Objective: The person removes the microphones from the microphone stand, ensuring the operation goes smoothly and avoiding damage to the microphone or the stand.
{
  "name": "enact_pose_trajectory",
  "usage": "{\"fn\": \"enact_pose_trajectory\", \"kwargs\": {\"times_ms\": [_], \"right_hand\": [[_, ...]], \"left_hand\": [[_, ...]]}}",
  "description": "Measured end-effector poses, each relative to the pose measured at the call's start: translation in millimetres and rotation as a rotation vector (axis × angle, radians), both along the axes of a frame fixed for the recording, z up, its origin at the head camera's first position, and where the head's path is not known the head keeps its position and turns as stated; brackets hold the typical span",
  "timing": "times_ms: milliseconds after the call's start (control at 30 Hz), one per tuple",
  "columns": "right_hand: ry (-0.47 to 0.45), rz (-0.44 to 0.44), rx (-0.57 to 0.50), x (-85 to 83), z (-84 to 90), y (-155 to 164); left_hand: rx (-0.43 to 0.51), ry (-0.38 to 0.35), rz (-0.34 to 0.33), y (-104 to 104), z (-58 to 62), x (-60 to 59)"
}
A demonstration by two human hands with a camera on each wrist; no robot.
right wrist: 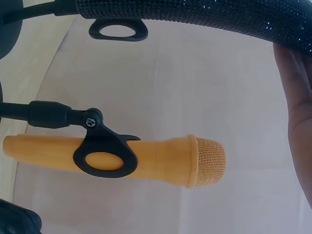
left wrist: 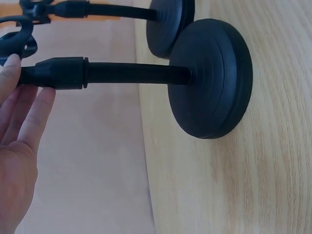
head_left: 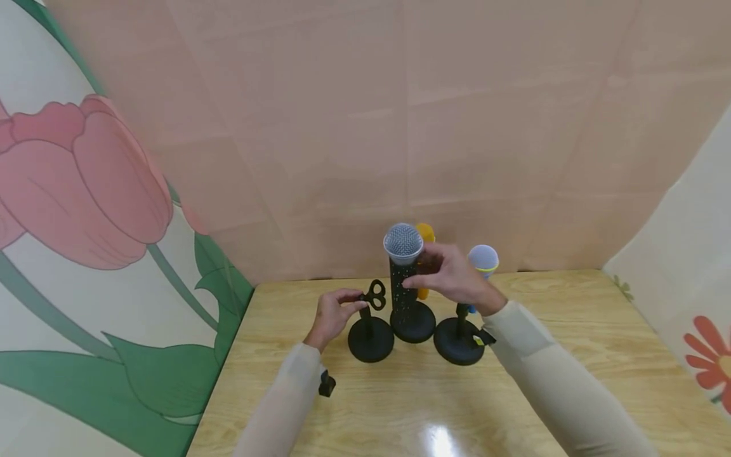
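My right hand [head_left: 451,276] grips a black, glittery microphone [head_left: 403,282] with a silver mesh head, thumb in front and fingers behind. It stands upright, head up. In the right wrist view, the glittery microphone [right wrist: 195,17] overlaps a black clip ring [right wrist: 118,30] near its lower end. My left hand [head_left: 334,314] pinches the top of a black microphone stand [head_left: 370,339], just below its clip [head_left: 375,294]. From the left wrist, thumb and fingers of that hand [left wrist: 19,161] lie around the stand's neck [left wrist: 61,73]; its round base [left wrist: 209,78] sits on the table.
A yellow microphone [right wrist: 165,158] sits in the clip of another stand, behind the glittery one. To the right, a microphone with a pale mesh head [head_left: 483,257] rises above a third round base [head_left: 459,343]. A pink-beige wall [head_left: 342,158] backs the wooden table [head_left: 377,406].
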State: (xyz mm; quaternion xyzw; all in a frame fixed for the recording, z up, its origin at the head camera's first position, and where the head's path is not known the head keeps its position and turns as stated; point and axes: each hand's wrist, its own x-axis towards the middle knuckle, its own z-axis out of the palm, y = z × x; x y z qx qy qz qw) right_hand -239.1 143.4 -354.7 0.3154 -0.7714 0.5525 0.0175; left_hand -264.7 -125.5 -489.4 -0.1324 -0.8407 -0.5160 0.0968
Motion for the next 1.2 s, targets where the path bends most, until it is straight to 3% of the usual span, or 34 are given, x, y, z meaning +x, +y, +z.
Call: {"fn": "enact_pose_trajectory", "kwargs": {"times_ms": [333, 700, 1033, 1200], "right_hand": [[-0.02, 0.0, -0.007, 1.8, -7.0, -1], [-0.012, -0.005, -0.04, 1.6, -19.8, -3], [-0.014, -0.024, -0.058, 1.1, -25.1, -4], [-0.025, -0.022, -0.038, 1.7, -29.4, -3]], "left_hand": [[0.009, 0.033, -0.023, -1, 0.4, -11.0], [0.022, 0.011, -0.018, 1, 2.1, -24.0], [0.027, -0.04, 0.023, -1, 6.7, -33.7], [0.135, -0.122, 0.017, -2, 6.5, -38.4]]}}
